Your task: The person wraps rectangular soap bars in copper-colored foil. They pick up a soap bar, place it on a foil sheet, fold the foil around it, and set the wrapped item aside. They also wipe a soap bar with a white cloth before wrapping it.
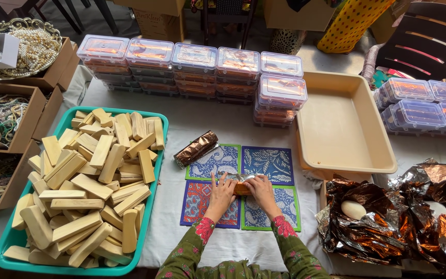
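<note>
White-clothed table, 4 patterned mats, both hands closed on a foil-wrapped block.

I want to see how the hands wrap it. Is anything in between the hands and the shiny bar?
No, nothing visible is in the way. The left hand and the right hand both rest right on the foil-wrapped bar, which lies on the patterned mats. A finished wrapped bar lies off to the left, apart from the hands.
</note>
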